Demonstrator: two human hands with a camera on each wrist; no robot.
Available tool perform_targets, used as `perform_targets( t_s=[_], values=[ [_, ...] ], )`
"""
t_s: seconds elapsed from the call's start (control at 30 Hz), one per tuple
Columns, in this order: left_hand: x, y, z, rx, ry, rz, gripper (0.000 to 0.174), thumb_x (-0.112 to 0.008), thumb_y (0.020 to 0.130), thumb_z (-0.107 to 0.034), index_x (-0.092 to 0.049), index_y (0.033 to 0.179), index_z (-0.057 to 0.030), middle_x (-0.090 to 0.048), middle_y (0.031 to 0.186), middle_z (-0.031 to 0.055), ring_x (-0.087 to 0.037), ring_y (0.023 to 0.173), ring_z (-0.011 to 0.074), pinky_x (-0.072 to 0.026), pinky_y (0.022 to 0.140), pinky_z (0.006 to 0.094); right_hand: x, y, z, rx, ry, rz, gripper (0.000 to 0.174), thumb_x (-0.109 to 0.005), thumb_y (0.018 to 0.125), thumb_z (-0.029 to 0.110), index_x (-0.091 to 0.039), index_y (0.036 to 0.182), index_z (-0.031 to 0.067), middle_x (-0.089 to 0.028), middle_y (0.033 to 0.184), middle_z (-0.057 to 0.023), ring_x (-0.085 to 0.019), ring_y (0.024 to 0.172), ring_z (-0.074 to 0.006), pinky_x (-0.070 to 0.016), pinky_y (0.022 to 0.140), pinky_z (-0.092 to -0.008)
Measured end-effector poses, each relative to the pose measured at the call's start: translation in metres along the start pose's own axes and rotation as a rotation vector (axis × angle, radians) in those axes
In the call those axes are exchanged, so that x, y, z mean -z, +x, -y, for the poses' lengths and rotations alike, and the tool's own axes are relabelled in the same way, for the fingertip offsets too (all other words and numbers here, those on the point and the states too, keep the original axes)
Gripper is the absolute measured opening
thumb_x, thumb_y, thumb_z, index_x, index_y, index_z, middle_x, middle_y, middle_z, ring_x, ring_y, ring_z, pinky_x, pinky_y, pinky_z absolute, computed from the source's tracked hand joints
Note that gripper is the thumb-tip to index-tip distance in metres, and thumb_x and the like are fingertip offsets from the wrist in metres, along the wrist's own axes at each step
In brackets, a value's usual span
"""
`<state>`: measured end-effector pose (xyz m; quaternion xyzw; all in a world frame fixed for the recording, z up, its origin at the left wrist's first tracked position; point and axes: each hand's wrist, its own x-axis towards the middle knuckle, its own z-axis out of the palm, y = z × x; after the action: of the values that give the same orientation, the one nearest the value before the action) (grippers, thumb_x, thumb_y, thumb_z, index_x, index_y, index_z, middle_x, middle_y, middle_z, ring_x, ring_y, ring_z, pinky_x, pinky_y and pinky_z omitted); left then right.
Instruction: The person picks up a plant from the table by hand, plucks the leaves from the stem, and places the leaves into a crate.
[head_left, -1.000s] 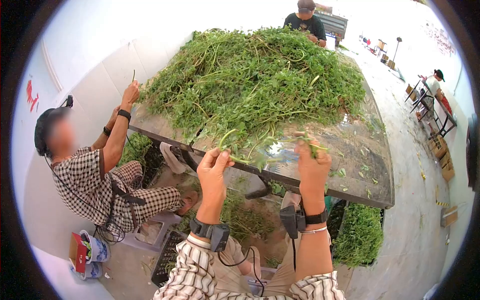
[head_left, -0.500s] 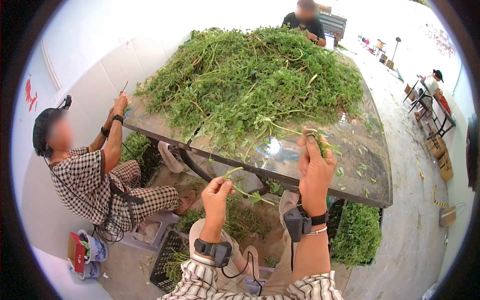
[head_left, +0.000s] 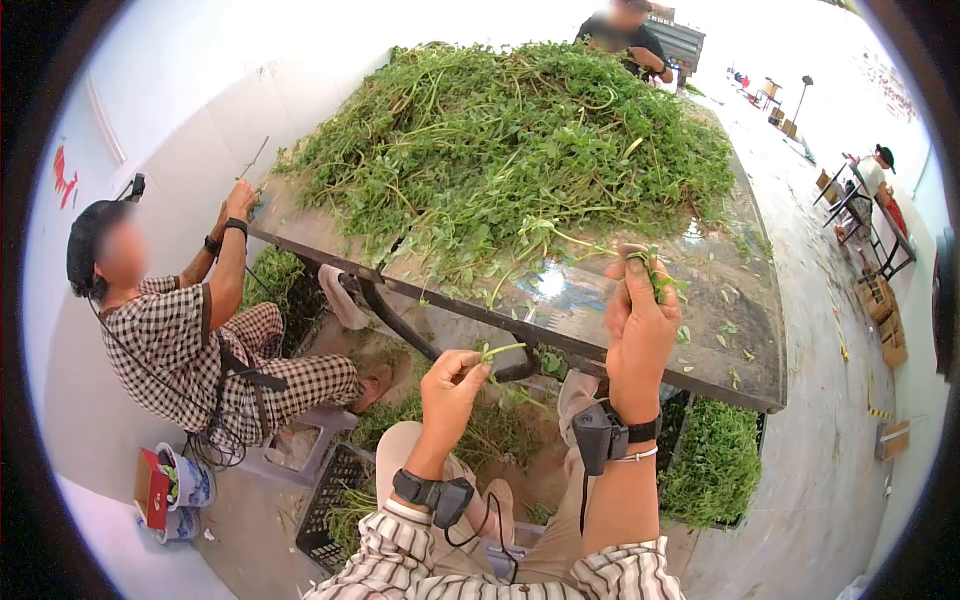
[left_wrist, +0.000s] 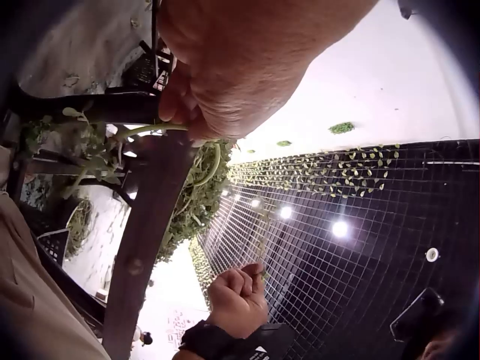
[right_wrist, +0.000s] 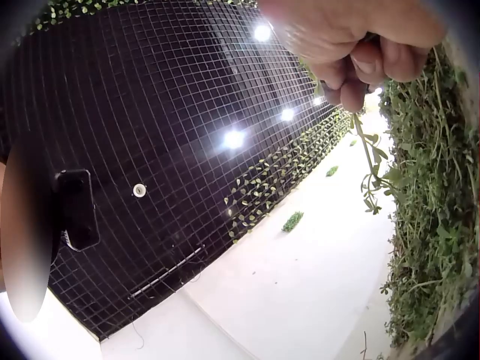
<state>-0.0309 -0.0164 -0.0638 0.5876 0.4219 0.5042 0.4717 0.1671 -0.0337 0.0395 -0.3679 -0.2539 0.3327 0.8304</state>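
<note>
My left hand is below the table's front edge, pinching a short green stem between thumb and fingers. Small leaves hang from that stem in the left wrist view. Over the front of the table, my right hand is raised with its fingers curled round a leafy sprig whose thin stalk points left. The sprig's leafy tip dangles below the fingers in the right wrist view. Behind both hands rises a big heap of leafy green stems on the table.
A person in checked clothes sits at the left, holding a thin stem; another is behind the heap. Crates of greens stand under the table's right side, with a black crate by my left leg. Loose leaves dot the tabletop.
My left hand has come down from the table edge with a stem piece, apart from the right hand's sprig, then shifted slightly right. The person at the left has lowered their hands.
</note>
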Motion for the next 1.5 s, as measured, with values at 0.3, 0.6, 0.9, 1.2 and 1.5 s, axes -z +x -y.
perform_targets(
  t_s=[0.3,0.6,0.9,1.2,1.5],
  values=[
    [0.028,0.011,0.012,-0.074,-0.003,-0.213,0.008,-0.061,0.084,-0.004,-0.061,0.090,0.0012,-0.061,0.077,0.0016,-0.058,0.070,0.0085,-0.0465,0.065,0.0228,-0.003,0.001,-0.003,0.051,-0.053,0.027,0.010,-0.057,0.089,0.014,-0.062,0.095,0.0072,-0.056,0.070,0.0031,-0.030,0.046,-0.0008,-0.0189,0.040,-0.0190],
    [0.131,-0.013,-0.008,0.000,0.030,-0.441,0.009,-0.060,0.085,-0.004,-0.061,0.092,0.0017,-0.060,0.078,0.0007,-0.055,0.067,0.0065,-0.0447,0.061,0.0198,-0.012,-0.006,-0.008,0.038,-0.134,0.057,0.014,-0.056,0.089,0.013,-0.062,0.098,0.0039,-0.056,0.070,0.0013,-0.029,0.045,-0.0009,-0.0186,0.040,-0.0195],
    [0.243,-0.112,0.029,0.348,0.919,-0.161,0.022,-0.062,0.078,-0.013,-0.061,0.091,0.0042,-0.059,0.079,0.0103,-0.058,0.075,0.0200,-0.0451,0.067,0.0317,-0.017,-0.006,-0.021,-0.001,-0.157,0.066,0.016,-0.057,0.089,0.014,-0.061,0.103,0.0060,-0.062,0.079,0.0004,-0.032,0.046,-0.0006,-0.0208,0.040,-0.0176],
    [0.173,-0.073,-0.010,0.031,0.682,-0.182,0.020,-0.053,0.085,-0.008,-0.061,0.101,0.0019,-0.060,0.096,0.0123,-0.057,0.089,0.0227,-0.0438,0.080,0.0318,-0.032,-0.020,-0.029,-0.067,-0.241,0.193,0.013,-0.055,0.090,0.015,-0.062,0.097,0.0061,-0.059,0.074,0.0036,-0.032,0.047,0.0000,-0.0212,0.040,-0.0175],
    [0.044,0.016,-0.090,-0.318,0.395,-0.060,0.020,-0.060,0.082,-0.008,-0.063,0.100,-0.0007,-0.047,0.073,0.0028,-0.045,0.068,0.0126,-0.0378,0.063,0.0251,-0.043,-0.029,-0.023,-0.198,-0.375,0.382,0.013,-0.055,0.089,0.014,-0.063,0.085,0.0043,-0.056,0.071,0.0041,-0.036,0.053,-0.0007,-0.0278,0.046,-0.0182]
  ],
)
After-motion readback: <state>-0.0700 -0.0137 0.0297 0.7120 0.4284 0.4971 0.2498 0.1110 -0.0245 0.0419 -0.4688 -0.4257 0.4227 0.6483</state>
